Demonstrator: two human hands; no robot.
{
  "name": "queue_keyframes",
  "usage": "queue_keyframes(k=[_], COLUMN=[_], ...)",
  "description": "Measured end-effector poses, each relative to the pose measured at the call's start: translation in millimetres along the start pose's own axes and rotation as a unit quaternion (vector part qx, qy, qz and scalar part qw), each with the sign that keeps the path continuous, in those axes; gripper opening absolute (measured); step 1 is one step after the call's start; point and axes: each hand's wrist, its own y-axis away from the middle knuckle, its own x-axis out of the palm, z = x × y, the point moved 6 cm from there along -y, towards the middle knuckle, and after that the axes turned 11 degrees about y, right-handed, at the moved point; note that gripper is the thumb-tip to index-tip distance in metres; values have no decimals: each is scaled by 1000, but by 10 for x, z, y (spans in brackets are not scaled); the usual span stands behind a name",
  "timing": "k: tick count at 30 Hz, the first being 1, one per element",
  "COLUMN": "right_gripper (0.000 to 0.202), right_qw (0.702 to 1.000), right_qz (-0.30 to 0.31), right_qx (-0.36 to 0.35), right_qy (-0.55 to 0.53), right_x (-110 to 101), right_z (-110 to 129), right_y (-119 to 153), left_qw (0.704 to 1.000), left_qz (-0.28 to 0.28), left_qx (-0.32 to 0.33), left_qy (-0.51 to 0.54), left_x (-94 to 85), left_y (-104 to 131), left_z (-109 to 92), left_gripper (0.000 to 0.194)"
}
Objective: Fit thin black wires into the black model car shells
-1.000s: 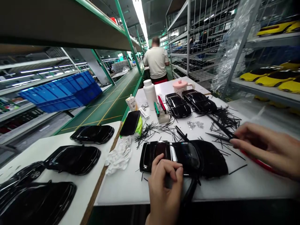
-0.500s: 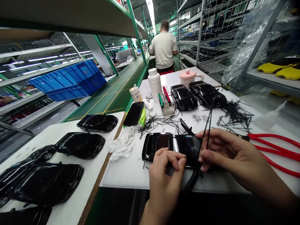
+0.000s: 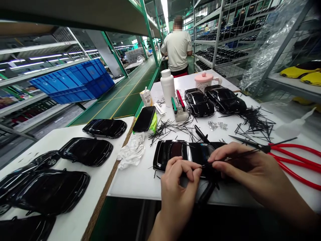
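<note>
A black model car (image 3: 173, 150) lies on the white table, its right part behind my hands. My left hand (image 3: 179, 180) is closed in a pinch over the car, and whatever tiny thing is between its fingertips is too small to name. Close to those fingertips, my right hand (image 3: 235, 164) pinches a thin black strip (image 3: 247, 154) that runs back over the palm to the right. One black door-like part (image 3: 201, 134) sticks out beyond the car and another (image 3: 207, 193) on the near side.
Red-handled scissors (image 3: 291, 152) lie at the right. Thin black strips (image 3: 258, 122), two more black cars (image 3: 199, 102), a white bottle (image 3: 167, 87), a phone (image 3: 144, 119) and crumpled tissue (image 3: 131, 150) surround the work. Several black cars (image 3: 86, 151) stand on the left board. A person (image 3: 177, 50) is farther back.
My right hand has turned and its fingertips have moved left, closer to my left hand. The thin strip has swung from upright to nearly level. The camera view has shifted slightly.
</note>
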Motion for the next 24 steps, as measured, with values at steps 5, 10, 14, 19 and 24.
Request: queue_keyframes(k=[5,10,14,19,24], right_gripper=[25,25,26,27,24], right_qw=[1000,1000,999,999,998], right_qz=[10,19,25,34,54], right_qx=[4,7,9,15,4], right_qy=[9,20,19,23,38], right_x=[14,11,0,16,1], right_z=[-16,1,4,-16,-16], right_y=[3,-3,-4,14,12], left_qw=[1000,1000,1000,999,999], left_qz=[0,1,1,-6,-3], left_qx=[-4,-12,-19,-28,-34], left_qy=[1,9,13,24,34], left_x=[0,-3,-4,-7,-18], left_y=[4,10,10,16,34], left_z=[3,13,26,50,56], left_gripper=[29,29,31,33,35])
